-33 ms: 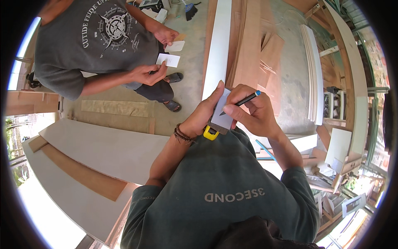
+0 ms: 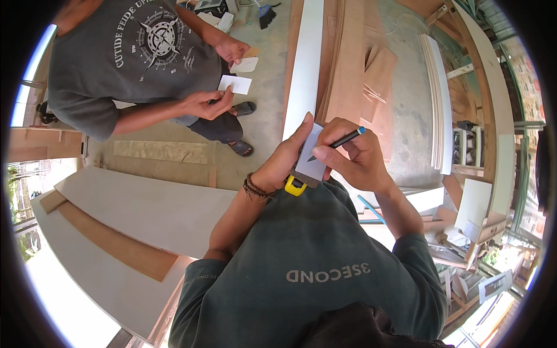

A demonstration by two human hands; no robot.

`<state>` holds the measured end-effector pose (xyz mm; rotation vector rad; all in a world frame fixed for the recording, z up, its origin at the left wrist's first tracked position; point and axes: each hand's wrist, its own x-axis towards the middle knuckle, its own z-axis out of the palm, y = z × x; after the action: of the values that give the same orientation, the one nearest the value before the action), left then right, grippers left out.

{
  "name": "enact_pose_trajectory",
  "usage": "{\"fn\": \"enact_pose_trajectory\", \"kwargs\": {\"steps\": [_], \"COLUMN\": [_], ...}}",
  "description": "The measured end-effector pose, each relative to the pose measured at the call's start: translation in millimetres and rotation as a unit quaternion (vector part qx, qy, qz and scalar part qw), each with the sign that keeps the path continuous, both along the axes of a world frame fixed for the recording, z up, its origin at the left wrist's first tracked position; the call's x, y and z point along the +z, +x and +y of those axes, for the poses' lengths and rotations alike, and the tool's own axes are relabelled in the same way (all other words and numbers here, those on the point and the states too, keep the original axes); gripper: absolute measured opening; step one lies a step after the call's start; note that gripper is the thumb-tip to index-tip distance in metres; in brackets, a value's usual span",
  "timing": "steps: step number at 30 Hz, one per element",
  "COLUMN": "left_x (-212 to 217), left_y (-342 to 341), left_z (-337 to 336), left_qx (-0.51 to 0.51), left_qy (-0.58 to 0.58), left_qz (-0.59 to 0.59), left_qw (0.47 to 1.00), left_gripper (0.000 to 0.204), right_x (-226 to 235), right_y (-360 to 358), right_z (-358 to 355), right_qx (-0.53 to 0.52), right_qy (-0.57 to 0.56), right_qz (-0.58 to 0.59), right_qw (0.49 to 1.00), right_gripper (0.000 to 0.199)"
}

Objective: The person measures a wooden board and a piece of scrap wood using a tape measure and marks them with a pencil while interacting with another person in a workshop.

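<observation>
My left hand (image 2: 283, 159) is closed around a small white card (image 2: 314, 166), thumb along its left edge. A dark, flat piece (image 2: 304, 179) lies under the card's near end, its kind unclear. Below that, a yellow tape measure (image 2: 295, 186) pokes out from the same grip. My right hand (image 2: 354, 156) pinches a black pen (image 2: 347, 139) with a blue end, its point at the card's surface. Any marks on the card are too small to make out. Across from me at the upper left, another person (image 2: 133, 64) holds a white card (image 2: 235, 84) and a second pale card (image 2: 245, 65).
A long white board (image 2: 303, 64) and brown wood sheets (image 2: 346, 64) extend away ahead of me. Large white panels (image 2: 145, 203) lie at the left, with a brown strip (image 2: 116, 240) on them. Stacked white boards (image 2: 438, 104) stand at right. A brush (image 2: 267, 16) is on the floor.
</observation>
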<state>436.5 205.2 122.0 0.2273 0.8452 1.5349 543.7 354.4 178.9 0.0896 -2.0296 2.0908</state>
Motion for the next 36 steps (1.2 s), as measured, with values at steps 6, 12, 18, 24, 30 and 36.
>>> {"fn": "enact_pose_trajectory", "kwargs": {"steps": [6,12,18,24,30,36], "left_x": [-0.4,2.7,-1.5,-12.3,-20.9,-13.7], "left_y": [2.4,6.0,4.7,4.5,0.7,-2.1], "left_z": [1.0,0.5,-4.2,-4.4,-17.9,-30.9], "left_qx": [0.016,0.036,0.065,0.198,0.194,0.189], "left_qy": [0.015,0.008,0.016,-0.008,-0.010,-0.001], "left_qz": [-0.023,-0.026,-0.040,-0.067,0.050,0.077], "left_qw": [1.000,0.999,0.997,0.978,0.980,0.979], "left_gripper": [0.063,0.065,0.062,0.056,0.057,0.059], "right_x": [-4.9,-3.2,-4.6,-24.2,-37.4,-31.1], "right_y": [3.1,7.9,10.0,-4.7,-12.3,-23.7], "right_z": [-0.2,1.2,3.7,-8.3,-12.5,-16.7], "right_qx": [-0.006,-0.022,-0.080,-0.138,-0.081,-0.055], "right_qy": [-0.036,-0.028,0.056,0.377,0.293,0.302], "right_qz": [-0.008,-0.017,-0.011,0.082,-0.002,0.001], "right_qw": [0.999,0.999,0.995,0.912,0.953,0.952], "right_gripper": [0.009,0.015,0.022,0.057,0.060,0.059]}}
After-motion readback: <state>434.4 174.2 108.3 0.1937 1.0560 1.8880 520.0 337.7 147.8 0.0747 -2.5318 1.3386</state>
